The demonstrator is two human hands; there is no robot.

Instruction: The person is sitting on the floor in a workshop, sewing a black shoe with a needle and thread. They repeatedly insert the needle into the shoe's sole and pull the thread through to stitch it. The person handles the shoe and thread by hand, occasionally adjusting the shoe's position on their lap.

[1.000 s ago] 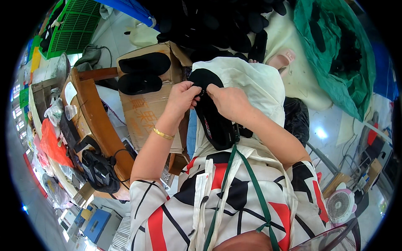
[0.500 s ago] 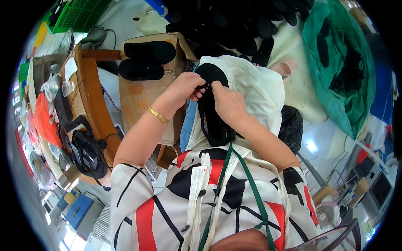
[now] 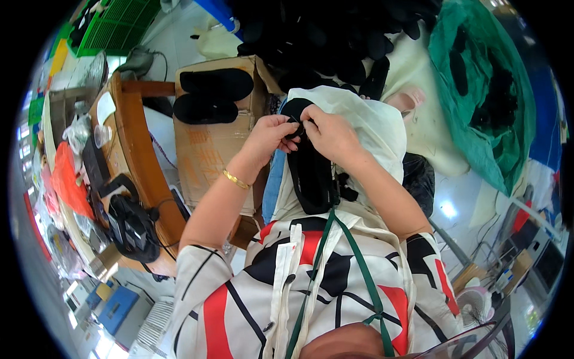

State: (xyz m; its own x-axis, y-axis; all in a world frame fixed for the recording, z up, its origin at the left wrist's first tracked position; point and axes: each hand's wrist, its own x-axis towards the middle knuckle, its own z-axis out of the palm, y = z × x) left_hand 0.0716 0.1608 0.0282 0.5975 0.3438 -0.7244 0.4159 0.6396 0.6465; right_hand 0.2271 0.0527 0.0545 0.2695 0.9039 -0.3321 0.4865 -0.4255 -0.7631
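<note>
One black shoe (image 3: 312, 179) over apron (image 3: 368, 122); left hand (image 3: 276, 134) and right hand (image 3: 327, 133) pinching its upper. Probably light, soft, pliable, not slippery or fragile; best gripped at opening's edge.

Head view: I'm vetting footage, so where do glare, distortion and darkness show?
Head view: glare whitens the floor beside the black plastic bag; distortion bends the wooden table; darkness hides much detail on the held black shoe and piled black shoes.

2 hands (image 3: 272, 136) (image 3: 332, 134), 3 blk shoes (image 3: 312, 179) (image 3: 216, 84) (image 3: 205, 110) (excl. pile (image 3: 323, 39), can't count), 1 box (image 3: 212, 158), 1 grn bag (image 3: 508, 158).
</note>
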